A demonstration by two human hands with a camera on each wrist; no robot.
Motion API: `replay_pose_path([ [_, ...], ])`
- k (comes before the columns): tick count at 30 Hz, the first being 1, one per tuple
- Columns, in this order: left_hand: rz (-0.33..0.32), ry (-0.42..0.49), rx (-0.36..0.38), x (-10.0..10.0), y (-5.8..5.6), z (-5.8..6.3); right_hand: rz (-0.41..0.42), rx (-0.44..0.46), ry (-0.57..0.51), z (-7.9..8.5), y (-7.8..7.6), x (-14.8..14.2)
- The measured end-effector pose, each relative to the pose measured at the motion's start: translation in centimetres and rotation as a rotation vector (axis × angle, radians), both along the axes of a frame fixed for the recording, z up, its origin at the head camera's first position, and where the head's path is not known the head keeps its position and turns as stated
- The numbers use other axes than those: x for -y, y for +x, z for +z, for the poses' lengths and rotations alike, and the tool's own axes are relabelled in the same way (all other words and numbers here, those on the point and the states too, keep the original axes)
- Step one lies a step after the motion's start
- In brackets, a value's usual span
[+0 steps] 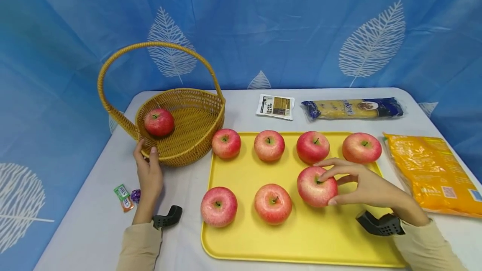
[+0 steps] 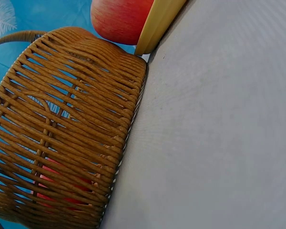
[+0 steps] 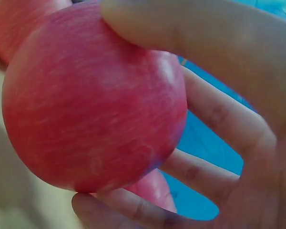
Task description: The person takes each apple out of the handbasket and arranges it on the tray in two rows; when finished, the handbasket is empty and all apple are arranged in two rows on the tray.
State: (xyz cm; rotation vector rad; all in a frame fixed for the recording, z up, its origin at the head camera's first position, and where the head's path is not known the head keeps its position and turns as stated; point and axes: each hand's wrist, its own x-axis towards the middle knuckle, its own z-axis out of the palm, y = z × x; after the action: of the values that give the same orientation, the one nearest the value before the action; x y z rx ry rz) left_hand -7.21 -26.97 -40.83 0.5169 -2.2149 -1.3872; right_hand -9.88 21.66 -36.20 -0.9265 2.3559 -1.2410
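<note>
My right hand grips a red apple over the yellow tray, thumb and fingers spread round its sides. In the right wrist view that apple fills much of the picture; whether it touches the tray, I cannot tell. At the left, my left hand holds the near-left rim of a wicker basket, close to the foot of its tall handle. One red apple lies inside the basket, at its left side. The left wrist view shows mostly the basket's woven wall.
Several other apples sit on the tray, a back row including one apple and a front pair including another. Behind are a white packet and a long pack. An orange bag lies right; small candies lie left.
</note>
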Motion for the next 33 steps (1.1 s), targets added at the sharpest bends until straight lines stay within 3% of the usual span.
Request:
replay_pose_path([
  [9,-0.003,-0.023,-0.025,0.1,-0.1,-0.2,-0.003,0.016,-0.041,-1.8,2.2,-1.5],
  [18,-0.018,-0.01,-0.013,-0.2,-0.1,-0.1,-0.069,0.017,0.026,-2.4,2.9,-2.0],
  [25,-0.003,-0.014,-0.019,0.1,0.0,0.1,-0.054,0.046,0.082,-2.5,3.0,-1.7],
  [31,-0.009,-0.014,-0.015,0.1,0.0,0.1,-0.037,0.107,0.063,-2.7,3.2,-1.5],
  [33,-0.017,-0.008,-0.021,-0.5,0.2,0.8,-0.044,0.124,0.058,-2.8,3.3,-1.5],
])
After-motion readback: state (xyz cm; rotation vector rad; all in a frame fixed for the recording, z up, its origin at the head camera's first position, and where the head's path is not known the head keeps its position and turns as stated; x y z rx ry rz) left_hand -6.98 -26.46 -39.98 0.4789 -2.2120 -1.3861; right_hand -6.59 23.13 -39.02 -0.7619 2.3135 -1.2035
